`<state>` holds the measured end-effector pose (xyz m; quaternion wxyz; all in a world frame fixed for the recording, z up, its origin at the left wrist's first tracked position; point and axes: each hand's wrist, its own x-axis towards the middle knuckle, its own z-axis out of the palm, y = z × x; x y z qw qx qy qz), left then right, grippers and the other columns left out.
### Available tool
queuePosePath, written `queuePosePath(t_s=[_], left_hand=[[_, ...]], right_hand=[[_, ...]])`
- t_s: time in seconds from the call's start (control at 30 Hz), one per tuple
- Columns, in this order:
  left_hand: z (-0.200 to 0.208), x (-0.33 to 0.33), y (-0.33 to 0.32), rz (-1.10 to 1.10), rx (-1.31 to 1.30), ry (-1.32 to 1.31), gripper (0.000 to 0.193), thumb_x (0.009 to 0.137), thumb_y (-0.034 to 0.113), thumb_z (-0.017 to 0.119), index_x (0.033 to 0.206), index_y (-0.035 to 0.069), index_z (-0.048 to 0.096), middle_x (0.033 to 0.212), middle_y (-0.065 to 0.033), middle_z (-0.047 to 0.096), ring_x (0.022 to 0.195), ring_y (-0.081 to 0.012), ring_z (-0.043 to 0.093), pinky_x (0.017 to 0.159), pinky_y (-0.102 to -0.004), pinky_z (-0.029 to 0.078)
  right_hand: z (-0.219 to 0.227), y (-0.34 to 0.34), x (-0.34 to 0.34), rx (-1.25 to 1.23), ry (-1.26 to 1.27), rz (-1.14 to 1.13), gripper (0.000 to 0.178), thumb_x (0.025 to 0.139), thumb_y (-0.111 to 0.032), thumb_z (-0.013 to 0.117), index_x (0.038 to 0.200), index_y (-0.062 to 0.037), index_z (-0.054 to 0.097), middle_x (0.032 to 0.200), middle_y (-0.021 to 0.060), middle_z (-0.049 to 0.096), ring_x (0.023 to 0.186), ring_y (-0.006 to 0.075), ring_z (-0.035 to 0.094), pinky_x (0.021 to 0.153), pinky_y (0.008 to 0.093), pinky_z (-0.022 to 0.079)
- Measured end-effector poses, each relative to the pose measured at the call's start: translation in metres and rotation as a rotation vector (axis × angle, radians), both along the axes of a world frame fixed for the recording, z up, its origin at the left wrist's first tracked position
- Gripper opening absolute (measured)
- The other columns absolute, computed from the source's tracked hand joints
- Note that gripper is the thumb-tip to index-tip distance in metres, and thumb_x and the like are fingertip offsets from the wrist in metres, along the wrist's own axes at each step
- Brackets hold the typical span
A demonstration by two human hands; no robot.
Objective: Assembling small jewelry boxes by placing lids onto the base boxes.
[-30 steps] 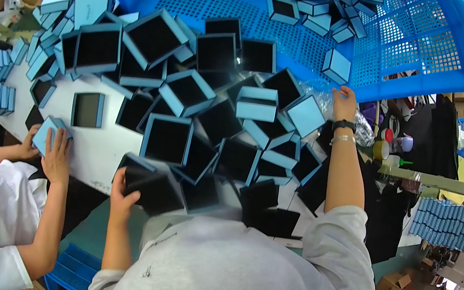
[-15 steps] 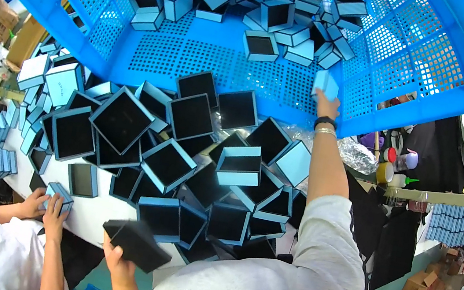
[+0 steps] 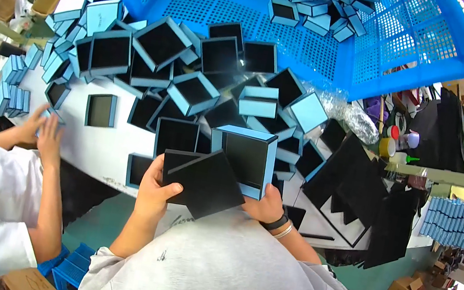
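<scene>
In front of my chest my left hand point(image 3: 155, 188) is closed on black pads point(image 3: 206, 185), flat square pieces that overlap at an angle, the thumb lying on top. Right beside them my right hand point(image 3: 266, 206) grips a light-blue box point(image 3: 268, 167) by its lower right side. This box is tilted up with its open black inside towards me. The pads' edge overlaps the box's lower left corner, and I cannot tell whether they touch. Beyond both hands lies a heap of similar open blue boxes point(image 3: 193, 92) with black insides.
A big blue perforated crate point(image 3: 247, 20) holding several small blue boxes stands tipped at the back. At left a co-worker's hands point(image 3: 47, 131) work at the white table point(image 3: 76, 130). Black sheets point(image 3: 344, 177) and clear plastic wrap point(image 3: 360, 121) lie at right; stacked blue pieces point(image 3: 459, 223) stand farther right.
My right hand has come back from the crate, where it held a small blue box, and now grips an open box before me. My left hand has brought the black pads up and right. The view has shifted.
</scene>
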<state>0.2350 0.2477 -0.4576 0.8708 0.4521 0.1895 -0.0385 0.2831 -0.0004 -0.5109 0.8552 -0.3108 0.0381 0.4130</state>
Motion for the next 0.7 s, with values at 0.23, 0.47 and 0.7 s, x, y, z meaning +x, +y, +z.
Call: queuePosePath(t_s=[0.23, 0.47, 0.7], left_hand=[[0.028, -0.063, -0.002, 0.015, 0.102, -0.063, 0.061, 0.066, 0.008, 0.08, 0.116, 0.002, 0.045, 0.103, -0.0066, 0.06, 0.097, -0.0135, 0.057, 0.087, -0.0261, 0.045], [0.049, -0.101, -0.001, 0.033, 0.453, -0.22, 0.078, 0.063, 0.004, 0.082, 0.125, 0.004, 0.033, 0.107, -0.0099, 0.056, 0.101, -0.0174, 0.055, 0.088, -0.0284, 0.043], [0.064, -0.111, 0.003, -0.031, 1.303, -0.55, 0.066, 0.058, 0.017, 0.085, 0.116, 0.009, 0.055, 0.094, -0.0117, 0.055, 0.082, -0.0247, 0.055, 0.068, -0.0321, 0.047]], right_hand=[[0.016, -0.021, -0.038, -0.167, -0.332, 0.189, 0.091, 0.073, -0.053, 0.07, 0.138, -0.0007, 0.033, 0.135, 0.0121, 0.045, 0.121, 0.0197, 0.045, 0.1, 0.0354, 0.036], [0.061, 0.0, -0.068, -0.452, -0.584, -0.083, 0.098, 0.071, -0.018, 0.076, 0.144, -0.0039, 0.014, 0.132, 0.0126, 0.042, 0.119, 0.019, 0.041, 0.099, 0.0327, 0.035], [0.081, 0.0, -0.085, -0.564, -0.874, 0.116, 0.092, 0.08, -0.015, 0.068, 0.147, -0.0112, 0.005, 0.141, 0.0162, 0.032, 0.124, 0.0236, 0.039, 0.101, 0.0365, 0.035]])
